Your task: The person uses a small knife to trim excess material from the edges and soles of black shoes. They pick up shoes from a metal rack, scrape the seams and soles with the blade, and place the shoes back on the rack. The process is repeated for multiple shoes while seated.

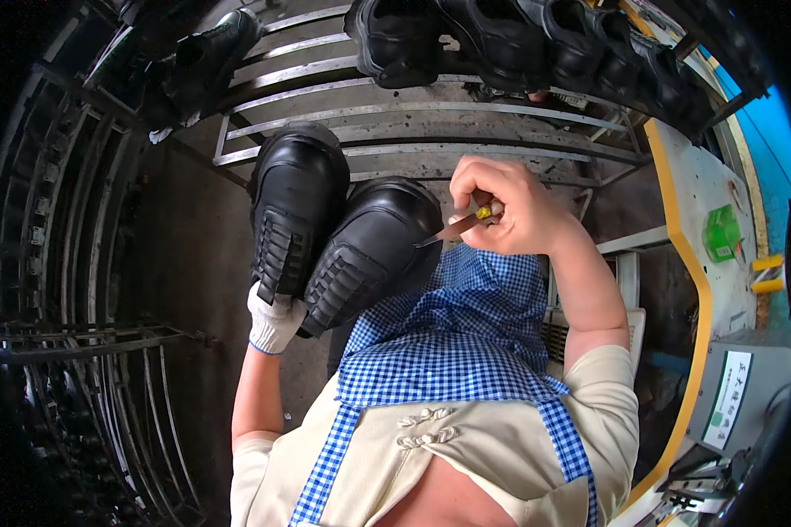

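Observation:
My left hand (275,321), in a white knit glove, is closed at the heel end of a pair of black lace-up shoes. The left shoe (301,180) and the right shoe (376,235) lie side by side, toes pointing away from me. Most of my left fingers are hidden behind them. Bare, my right hand (517,204) pinches a small knife (453,230) with a dark tapered blade and a yellow bit near the grip. Its tip is at the side of the right shoe, near the sole edge; whether it touches I cannot tell.
Several black shoes (492,39) stand on a metal rack (431,110) ahead. More racks (88,228) line the left side. On the right is a yellow-edged white table (690,193) with a green container (722,234) and a grey box (740,391). A blue checked apron (448,369) covers my lap.

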A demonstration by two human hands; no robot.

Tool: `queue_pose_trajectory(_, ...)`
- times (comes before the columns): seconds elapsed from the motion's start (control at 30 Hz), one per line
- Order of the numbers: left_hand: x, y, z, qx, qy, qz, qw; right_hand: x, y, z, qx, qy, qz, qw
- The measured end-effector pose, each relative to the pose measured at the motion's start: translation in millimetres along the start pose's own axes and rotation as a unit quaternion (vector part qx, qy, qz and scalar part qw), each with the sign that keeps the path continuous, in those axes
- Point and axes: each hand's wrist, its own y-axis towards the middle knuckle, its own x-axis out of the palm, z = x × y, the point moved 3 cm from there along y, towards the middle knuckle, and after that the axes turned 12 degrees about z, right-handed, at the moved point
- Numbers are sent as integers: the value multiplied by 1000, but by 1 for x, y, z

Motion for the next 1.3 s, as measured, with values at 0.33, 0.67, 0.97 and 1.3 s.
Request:
queue_pose_trajectory(0.33,0,5,7,85,75,-29,993,0,10,-21,-140,-108,-38,983)
queue_pose_trajectory(0.67,-3,-7,-10,90,48,-38,994,7,17,-34,-115,-269,-168,941)
queue_pose_trajectory(0.97,7,-13,-18,26,25,-16,999,3,-6,10,4,-28,-53,998)
queue_pose_trajectory(1.3,-11,17,-19,-39,7,63,997,29,-78,67,218,117,92,965)
